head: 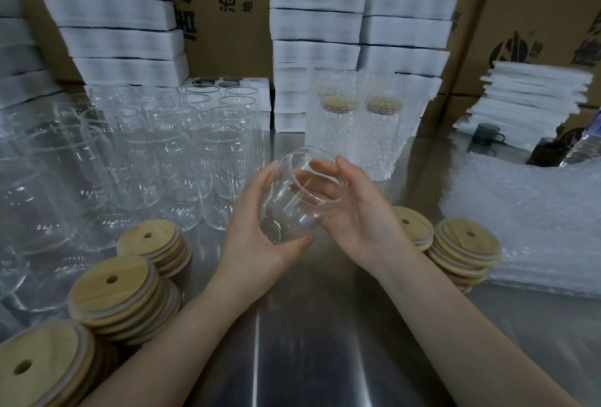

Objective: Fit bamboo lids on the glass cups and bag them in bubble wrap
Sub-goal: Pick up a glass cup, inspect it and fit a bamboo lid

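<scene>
A clear glass cup (294,198) is tilted in the air above the steel table, its mouth turned up and to the right. My left hand (260,231) grips its base from below and the left. My right hand (354,208) cradles the upper part, fingers curled round the rim. Stacks of round bamboo lids (113,292), each with a small hole, lie at the near left, and more bamboo lids (465,247) are stacked to the right. Two lidded cups in bubble wrap (354,127) stand behind the hands. A pile of bubble-wrap bags (533,218) lies at the right.
Several empty glass cups (136,153) crowd the left half of the steel table (292,341). White foam boxes (123,32) and cardboard cartons (536,16) are stacked along the back. A dark mug (487,135) and a plastic bottle (585,143) stand at the far right.
</scene>
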Motion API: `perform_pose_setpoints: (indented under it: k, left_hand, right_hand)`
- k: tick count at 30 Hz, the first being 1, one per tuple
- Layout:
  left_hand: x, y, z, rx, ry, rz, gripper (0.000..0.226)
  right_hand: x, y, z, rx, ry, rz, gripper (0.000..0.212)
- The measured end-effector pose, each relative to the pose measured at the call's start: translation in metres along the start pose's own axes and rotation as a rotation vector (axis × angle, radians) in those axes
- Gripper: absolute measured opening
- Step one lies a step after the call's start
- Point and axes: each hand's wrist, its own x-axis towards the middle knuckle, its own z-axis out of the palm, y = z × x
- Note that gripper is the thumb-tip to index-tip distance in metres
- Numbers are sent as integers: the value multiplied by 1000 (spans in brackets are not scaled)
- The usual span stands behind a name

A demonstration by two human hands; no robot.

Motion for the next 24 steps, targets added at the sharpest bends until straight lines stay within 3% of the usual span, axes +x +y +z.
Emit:
perform_pose_setpoints:
  k: [12,15,24]
  left_hand:
    - [0,6,0,280,29,249,88]
    - [0,5,0,337,19,259,89]
    - [0,6,0,377,30,188,93]
  right_hand:
    - [-1,-6,-3,-99,75,-31,29]
    - [-3,-8,-5,-179,86,-29,43]
    - [-10,-6,5,-281,88,-105,51]
